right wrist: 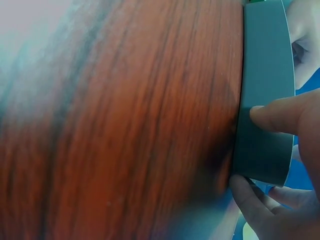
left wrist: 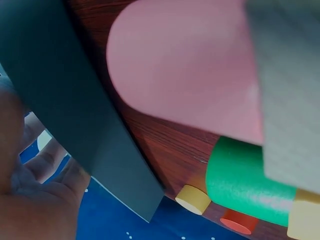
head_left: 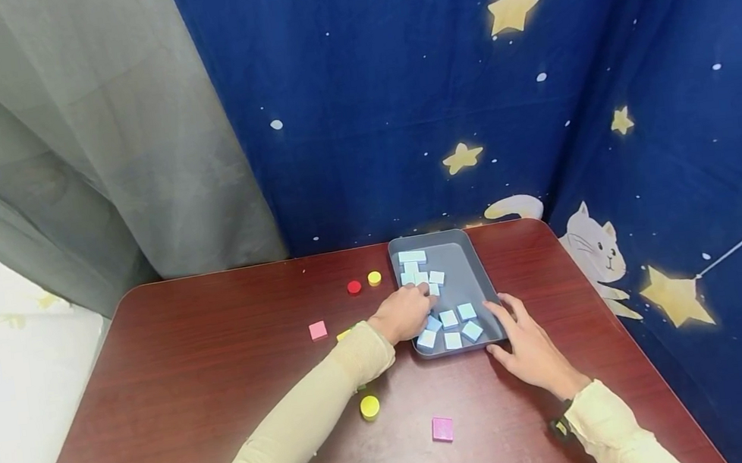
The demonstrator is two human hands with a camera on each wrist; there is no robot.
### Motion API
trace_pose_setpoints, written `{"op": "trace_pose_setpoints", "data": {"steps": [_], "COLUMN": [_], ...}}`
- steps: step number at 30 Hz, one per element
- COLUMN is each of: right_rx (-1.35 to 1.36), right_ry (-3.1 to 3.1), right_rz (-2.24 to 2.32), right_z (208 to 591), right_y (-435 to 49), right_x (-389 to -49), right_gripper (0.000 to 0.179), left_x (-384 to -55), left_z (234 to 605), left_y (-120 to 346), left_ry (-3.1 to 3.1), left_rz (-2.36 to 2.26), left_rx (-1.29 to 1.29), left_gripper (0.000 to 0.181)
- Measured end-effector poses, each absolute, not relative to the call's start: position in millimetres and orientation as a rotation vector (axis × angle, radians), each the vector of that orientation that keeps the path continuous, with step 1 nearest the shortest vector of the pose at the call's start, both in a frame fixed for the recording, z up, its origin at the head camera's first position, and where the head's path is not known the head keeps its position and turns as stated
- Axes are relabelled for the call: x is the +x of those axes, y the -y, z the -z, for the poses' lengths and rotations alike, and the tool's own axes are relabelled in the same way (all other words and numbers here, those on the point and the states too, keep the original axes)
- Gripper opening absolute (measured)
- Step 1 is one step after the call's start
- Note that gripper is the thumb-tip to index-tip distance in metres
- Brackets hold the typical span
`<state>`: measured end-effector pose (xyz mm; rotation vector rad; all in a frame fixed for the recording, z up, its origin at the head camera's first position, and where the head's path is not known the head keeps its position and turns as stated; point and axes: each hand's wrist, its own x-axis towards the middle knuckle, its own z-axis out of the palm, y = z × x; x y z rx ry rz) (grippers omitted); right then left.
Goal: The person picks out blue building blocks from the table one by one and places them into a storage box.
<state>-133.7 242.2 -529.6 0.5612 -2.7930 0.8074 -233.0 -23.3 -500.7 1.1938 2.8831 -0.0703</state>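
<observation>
A grey tray (head_left: 465, 270) holds several light blue square blocks (head_left: 448, 320), some grouped at its far left and others loose near the front. My left hand (head_left: 404, 313) reaches over the tray's left side, fingertips down among the blocks. Its palm hides whether a block is pinched. In the left wrist view, those fingers (left wrist: 47, 160) hang beyond the tray wall (left wrist: 75, 100). My right hand (head_left: 529, 351) grips the tray's front right corner. From the right wrist, its thumb (right wrist: 275, 114) presses the outer wall (right wrist: 267, 55) and other fingers lie round the corner.
Left of the tray lie a red disc (head_left: 354, 287), a yellow disc (head_left: 374, 278) and a pink square block (head_left: 317, 331). Nearer the front are another yellow piece (head_left: 370, 408) and a magenta square block (head_left: 442, 429). A green cylinder (left wrist: 245, 182) shows below the left wrist. Curtains hang behind the table.
</observation>
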Motion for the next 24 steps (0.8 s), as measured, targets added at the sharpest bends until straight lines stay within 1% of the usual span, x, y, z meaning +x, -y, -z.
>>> {"op": "trace_pose_setpoints", "data": {"steps": [15, 19, 24], "right_rx": [0.591, 0.580, 0.553], "right_ry": [2.799, 2.824, 2.817], "right_rz": [-0.805, -0.813, -0.793], "right_z": [532.2, 531.0, 522.6], "right_y": [-243.6, -245.9, -250.3], "right_x": [-141.9, -139.7, -137.4], "right_gripper": [0.080, 0.079, 0.082], "left_x": [-234.7, -225.7, -204.3], "left_z": [494.9, 488.6, 472.0], "left_y": [29.1, 39.8, 69.0], "left_ry": [-2.888, -2.916, -2.983], "left_rz": [0.064, -0.002, -0.178], "left_rx": [1.208, 1.277, 1.334], "left_gripper": [0.033, 0.030, 0.025]}}
